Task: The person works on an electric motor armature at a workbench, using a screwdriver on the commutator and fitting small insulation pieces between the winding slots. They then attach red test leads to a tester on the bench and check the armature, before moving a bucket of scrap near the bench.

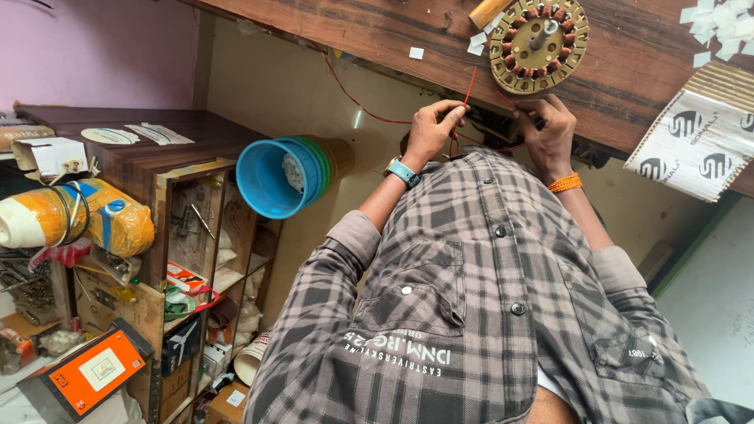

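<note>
A round brass-coloured motor stator (538,45) with copper windings and a centre shaft lies on the dark wooden table (393,31). A thin red wire (469,82) runs from it down to the table's edge. My left hand (430,132), with a teal watch on its wrist, pinches the red wire just below the edge. My right hand (550,135), wearing an orange thread band, grips the same wire close beside it, under the stator. More red wire (353,98) loops off to the left beneath the table. My checked shirt fills the lower view.
Small white paper slips (719,27) lie on the table's right end, above a corrugated sheet (699,133). Stacked blue and green tubs (275,179) sit on the floor. A wooden shelf unit (181,235) at left holds tools, wrapped rolls (86,220) and an orange box (90,375).
</note>
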